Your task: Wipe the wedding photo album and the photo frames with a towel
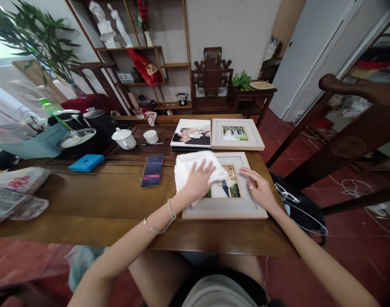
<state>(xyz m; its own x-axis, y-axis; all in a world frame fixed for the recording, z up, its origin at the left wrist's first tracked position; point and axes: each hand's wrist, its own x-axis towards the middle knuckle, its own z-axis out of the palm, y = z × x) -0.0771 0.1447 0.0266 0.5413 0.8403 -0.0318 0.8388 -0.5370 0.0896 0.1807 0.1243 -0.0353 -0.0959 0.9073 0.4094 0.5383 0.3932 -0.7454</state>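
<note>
A white cloth [186, 167] lies over the upper left part of a light wooden picture frame [225, 209] on the table. My left hand [199, 179] rests flat on the cloth with its fingers spread. At the frame's right side, my right hand [258, 187] has its fingers stretched out over the border, a ring on one finger. Part of the photo inside [235, 181] shows beside the cloth; the rest is covered. Behind it lie a second picture frame [260, 143] and a white-edged photo panel [198, 133].
Left of the frame lies a dark phone-shaped thing [152, 170], partly pixelated. Further left are a blue box [86, 163], a lidded white teapot [123, 139], a white cup [150, 136] and a dark pan with a glass lid [78, 138]. A wooden chair [345, 136] stands at the right.
</note>
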